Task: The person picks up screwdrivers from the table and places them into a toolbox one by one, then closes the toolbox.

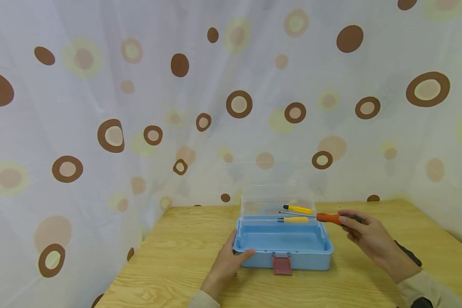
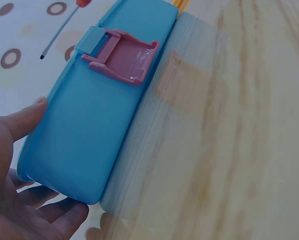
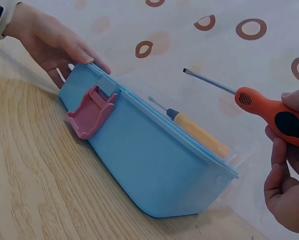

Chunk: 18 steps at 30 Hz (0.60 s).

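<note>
A light blue toolbox [image 1: 304, 260] stands on the table with its transparent lid [image 1: 277, 201] raised at the back and its pink latch [image 1: 282, 265] hanging down in front. My left hand [image 1: 228, 259] grips its left end, thumb at the front rim and fingers round the side. Above the box's right end, my right hand [image 1: 369, 239] holds an orange and black flathead screwdriver [image 3: 259, 107] by the handle, shaft pointing left. A yellow-handled screwdriver [image 1: 299, 210] shows at the lid, with a paler yellow handle [image 1: 294, 220] just below it.
The wooden table [image 1: 169, 256] runs back to a curtain [image 1: 200, 85] with brown and pale dots. Beside my right forearm lies a black object [image 1: 409, 254], partly covered by the wrist.
</note>
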Each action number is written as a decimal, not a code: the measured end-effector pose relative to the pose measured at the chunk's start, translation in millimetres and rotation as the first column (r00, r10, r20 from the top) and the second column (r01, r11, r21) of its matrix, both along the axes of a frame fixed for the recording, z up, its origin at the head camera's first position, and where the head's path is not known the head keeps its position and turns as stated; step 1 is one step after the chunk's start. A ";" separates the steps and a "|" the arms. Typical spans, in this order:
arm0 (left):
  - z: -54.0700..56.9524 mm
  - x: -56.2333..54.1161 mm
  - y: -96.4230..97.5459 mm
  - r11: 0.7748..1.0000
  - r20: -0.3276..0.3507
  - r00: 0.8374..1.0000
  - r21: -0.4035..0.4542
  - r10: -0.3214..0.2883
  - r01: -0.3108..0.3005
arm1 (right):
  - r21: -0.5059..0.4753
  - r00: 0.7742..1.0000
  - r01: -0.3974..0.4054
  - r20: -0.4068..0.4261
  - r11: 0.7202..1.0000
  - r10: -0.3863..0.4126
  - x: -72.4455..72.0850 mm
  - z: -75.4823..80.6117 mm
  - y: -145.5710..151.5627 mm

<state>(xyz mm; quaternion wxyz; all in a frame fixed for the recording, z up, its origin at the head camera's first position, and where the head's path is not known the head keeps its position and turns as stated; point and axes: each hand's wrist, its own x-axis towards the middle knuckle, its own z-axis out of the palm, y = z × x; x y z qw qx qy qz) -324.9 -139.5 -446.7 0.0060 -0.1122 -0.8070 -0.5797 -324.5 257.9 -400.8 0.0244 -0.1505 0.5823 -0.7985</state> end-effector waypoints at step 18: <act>1.1 1.9 1.5 1.000 0.009 1.000 0.016 0.008 -0.008 | 0.367 0.984 0.162 -0.123 0.916 -0.125 -8.1 -10.8 -43.9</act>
